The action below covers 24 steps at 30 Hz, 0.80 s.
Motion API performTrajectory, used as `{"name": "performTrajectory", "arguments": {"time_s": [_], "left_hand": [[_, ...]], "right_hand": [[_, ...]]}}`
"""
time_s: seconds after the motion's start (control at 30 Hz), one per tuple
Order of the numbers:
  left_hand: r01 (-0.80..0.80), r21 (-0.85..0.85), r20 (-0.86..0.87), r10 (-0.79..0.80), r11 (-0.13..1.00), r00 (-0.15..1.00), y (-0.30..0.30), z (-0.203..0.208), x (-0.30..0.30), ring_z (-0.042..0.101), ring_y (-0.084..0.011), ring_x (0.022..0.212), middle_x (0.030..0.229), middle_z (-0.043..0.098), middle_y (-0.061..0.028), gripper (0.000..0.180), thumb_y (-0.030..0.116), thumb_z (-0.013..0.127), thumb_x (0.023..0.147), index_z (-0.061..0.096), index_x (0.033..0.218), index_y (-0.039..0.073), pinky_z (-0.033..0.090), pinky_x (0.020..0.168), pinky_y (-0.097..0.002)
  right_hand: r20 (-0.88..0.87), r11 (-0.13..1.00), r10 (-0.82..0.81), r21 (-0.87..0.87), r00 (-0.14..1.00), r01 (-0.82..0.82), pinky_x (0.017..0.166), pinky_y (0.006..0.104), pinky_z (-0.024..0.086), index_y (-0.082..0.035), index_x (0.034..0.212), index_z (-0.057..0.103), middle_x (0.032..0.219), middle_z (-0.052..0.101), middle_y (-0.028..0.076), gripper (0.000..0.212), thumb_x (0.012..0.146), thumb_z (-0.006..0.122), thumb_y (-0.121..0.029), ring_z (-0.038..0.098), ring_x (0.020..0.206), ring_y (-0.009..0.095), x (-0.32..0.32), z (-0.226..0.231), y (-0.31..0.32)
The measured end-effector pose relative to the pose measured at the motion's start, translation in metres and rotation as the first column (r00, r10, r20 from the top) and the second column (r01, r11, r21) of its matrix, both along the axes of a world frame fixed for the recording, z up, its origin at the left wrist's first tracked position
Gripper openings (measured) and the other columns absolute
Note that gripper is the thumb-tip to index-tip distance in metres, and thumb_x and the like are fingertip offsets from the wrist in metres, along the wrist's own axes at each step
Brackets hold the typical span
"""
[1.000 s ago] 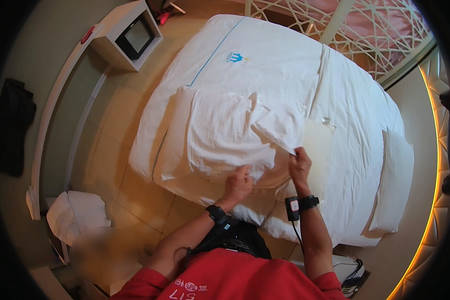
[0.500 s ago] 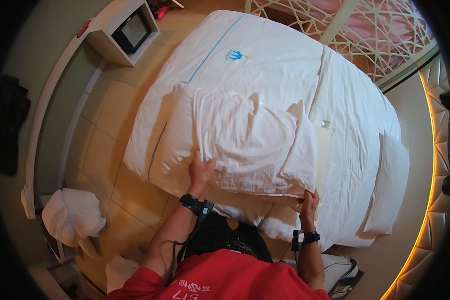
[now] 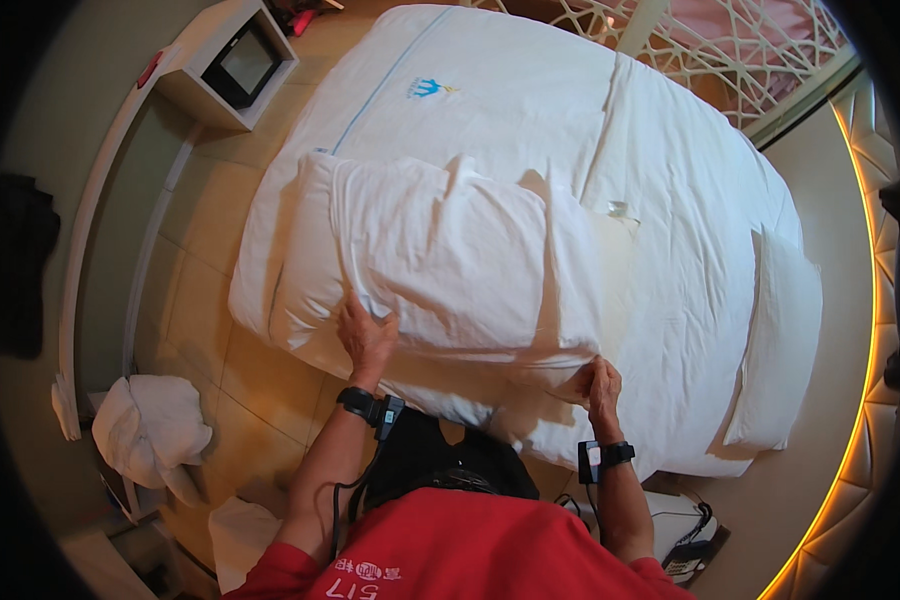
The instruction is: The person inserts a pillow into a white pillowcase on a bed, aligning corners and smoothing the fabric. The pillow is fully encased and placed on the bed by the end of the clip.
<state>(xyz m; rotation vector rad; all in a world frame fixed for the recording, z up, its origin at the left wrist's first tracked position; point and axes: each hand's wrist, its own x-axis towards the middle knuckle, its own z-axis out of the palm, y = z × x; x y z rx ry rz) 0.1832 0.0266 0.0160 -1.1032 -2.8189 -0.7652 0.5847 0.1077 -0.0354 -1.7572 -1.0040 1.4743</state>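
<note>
A plump white pillow (image 3: 308, 250) lies across the near part of the bed, its smooth left end showing beyond a looser white pillowcase (image 3: 450, 260). The cloth covers most of the pillow and is creased, with a slack fold at its right end. At the case's near left edge, my left hand (image 3: 368, 338) is closed on the cloth, its fingertips partly sunk in the folds. My right hand (image 3: 600, 385) pinches the near right corner of the pillowcase. Both wrists wear black straps with small devices and cables.
The white-covered bed (image 3: 530, 105) fills the middle, with another white pillow (image 3: 778, 340) on its right side. A bundle of white linen (image 3: 150, 430) is at left on the tiled floor (image 3: 260, 385). A white shelf box (image 3: 225, 70) juts out at far left. A padded, lit panel (image 3: 860, 450) borders the right.
The pillow and its case appear shifted slightly left and away in the picture, as does the bed. My right hand has drawn in closer to the case's corner, and its loose right fold lies flatter.
</note>
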Motion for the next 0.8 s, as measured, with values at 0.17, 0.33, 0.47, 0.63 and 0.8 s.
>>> {"name": "performTrajectory", "arguments": {"time_s": [0.17, 0.33, 0.47, 0.63, 0.8], "left_hand": [[0.21, 0.062, -0.118, -0.202, 0.976, 0.972, 0.005, 0.015, 0.047, 0.046, -0.0419, 0.118, 0.123, 0.051, -0.0231, 0.057, 0.013, 0.07, 0.072, 0.052, 0.125, 0.0, 0.038, 0.097, -0.0518], [0.522, 0.135, 0.019, -0.529, 0.842, 0.848, 0.027, 0.026, 0.115, 0.055, -0.0366, 0.106, 0.117, 0.056, -0.0201, 0.053, 0.016, 0.073, 0.074, 0.056, 0.122, 0.0, 0.048, 0.088, -0.0432], [0.465, 0.203, 0.607, -0.483, 0.862, 0.631, 0.047, 0.021, 0.174, 0.063, -0.0226, 0.087, 0.104, 0.062, -0.0154, 0.057, 0.026, 0.078, 0.076, 0.055, 0.118, -0.005, 0.053, 0.072, -0.035], [0.056, 0.261, 0.631, -0.214, 0.964, 0.745, 0.095, 0.006, 0.212, 0.064, -0.0155, 0.073, 0.083, 0.066, -0.0111, 0.048, 0.023, 0.077, 0.076, 0.057, 0.11, -0.003, 0.051, 0.066, -0.0315], [0.124, 0.335, 0.831, -0.355, 0.934, 0.429, 0.097, 0.022, 0.205, 0.06, -0.0099, 0.061, 0.075, 0.063, -0.0063, 0.032, 0.008, 0.069, 0.08, 0.057, 0.107, -0.004, 0.049, 0.054, -0.0254]], "right_hand": [[0.441, 0.985, -0.046, 0.169, 0.896, -0.033, 0.053, 0.0269, 0.039, -0.005, 0.084, 0.058, 0.069, 0.053, 0.0, 0.029, 0.097, 0.051, -0.03, 0.046, 0.059, 0.01, 0.048, -0.024, -0.013], [-0.301, 0.987, 0.125, -0.056, 0.945, -0.148, 0.059, 0.0275, 0.042, -0.006, 0.094, 0.06, 0.076, 0.058, 0.005, 0.041, 0.09, 0.059, -0.047, 0.054, 0.068, 0.012, 0.055, -0.021, -0.021], [-0.265, 0.978, 0.095, -0.154, 0.959, -0.139, 0.041, 0.0232, 0.031, -0.006, 0.094, 0.059, 0.063, 0.053, -0.001, 0.036, 0.09, 0.063, -0.042, 0.043, 0.047, 0.006, 0.043, -0.006, -0.026], [-0.106, 0.998, 0.025, -0.056, 0.994, -0.031, 0.049, 0.029, 0.04, -0.003, 0.094, 0.058, 0.071, 0.058, 0.004, 0.033, 0.087, 0.068, -0.034, 0.051, 0.057, 0.012, 0.031, 0.001, -0.033], [0.605, 0.9, 0.001, 0.346, 0.796, -0.264, 0.077, 0.0444, 0.047, 0.001, 0.107, 0.057, 0.094, 0.063, 0.017, 0.044, 0.075, 0.076, -0.024, 0.058, 0.09, 0.036, 0.022, 0.03, -0.034]]}}
